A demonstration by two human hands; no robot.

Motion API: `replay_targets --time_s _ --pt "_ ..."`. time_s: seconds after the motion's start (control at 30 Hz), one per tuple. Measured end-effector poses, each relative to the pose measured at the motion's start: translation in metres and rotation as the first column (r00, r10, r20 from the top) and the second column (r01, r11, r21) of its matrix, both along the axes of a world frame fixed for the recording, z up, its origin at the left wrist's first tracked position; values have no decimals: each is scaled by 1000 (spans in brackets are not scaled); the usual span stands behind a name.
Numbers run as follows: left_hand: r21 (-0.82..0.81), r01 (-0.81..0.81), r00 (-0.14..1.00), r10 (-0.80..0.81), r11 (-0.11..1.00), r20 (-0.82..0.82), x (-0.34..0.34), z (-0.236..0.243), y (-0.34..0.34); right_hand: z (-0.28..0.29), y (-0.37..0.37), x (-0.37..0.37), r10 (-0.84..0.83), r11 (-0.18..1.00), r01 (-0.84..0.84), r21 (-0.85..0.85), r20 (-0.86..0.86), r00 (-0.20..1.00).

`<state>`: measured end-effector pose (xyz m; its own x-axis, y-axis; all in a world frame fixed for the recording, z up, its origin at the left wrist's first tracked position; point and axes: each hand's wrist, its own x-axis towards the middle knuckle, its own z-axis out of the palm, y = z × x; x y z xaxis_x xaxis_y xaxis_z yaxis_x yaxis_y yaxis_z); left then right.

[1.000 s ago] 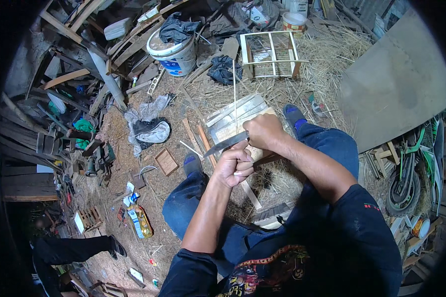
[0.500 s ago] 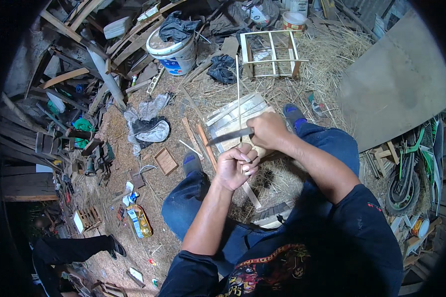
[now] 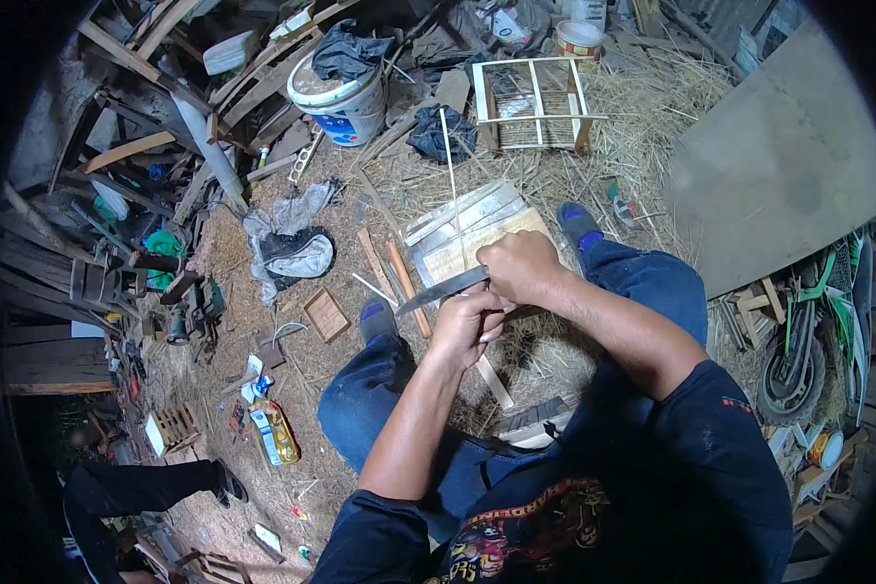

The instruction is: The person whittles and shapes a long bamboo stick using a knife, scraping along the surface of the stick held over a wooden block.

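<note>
The left hand's (image 3: 471, 319) grip is closed, seemingly round the thin stick (image 3: 452, 180) reaching out over the boards (image 3: 472, 238); the right hand (image 3: 522, 267) grips the knife (image 3: 443, 290), blade crossing it. The stick looks slim already; remaining cutting is unclear.

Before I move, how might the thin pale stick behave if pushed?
The thin pale stick probably weighs little, being so slender. Its long upper length juts beyond the left hand, so the tip may wobble. Where the knife crosses it, it could split.

Straw-littered floor (image 3: 642, 127); timber scraps (image 3: 131, 153) piled left; large grey panel (image 3: 784, 175) right.
</note>
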<state>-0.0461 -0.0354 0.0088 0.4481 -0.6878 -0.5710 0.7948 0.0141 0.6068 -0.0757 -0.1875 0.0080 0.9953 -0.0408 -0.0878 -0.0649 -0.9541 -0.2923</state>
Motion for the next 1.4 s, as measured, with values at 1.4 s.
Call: replay_targets --time_s 1.4 --pt "222 -6 962 -55 975 269 1 -26 3 -18 -35 19 -356 934 348 -83 -107 928"
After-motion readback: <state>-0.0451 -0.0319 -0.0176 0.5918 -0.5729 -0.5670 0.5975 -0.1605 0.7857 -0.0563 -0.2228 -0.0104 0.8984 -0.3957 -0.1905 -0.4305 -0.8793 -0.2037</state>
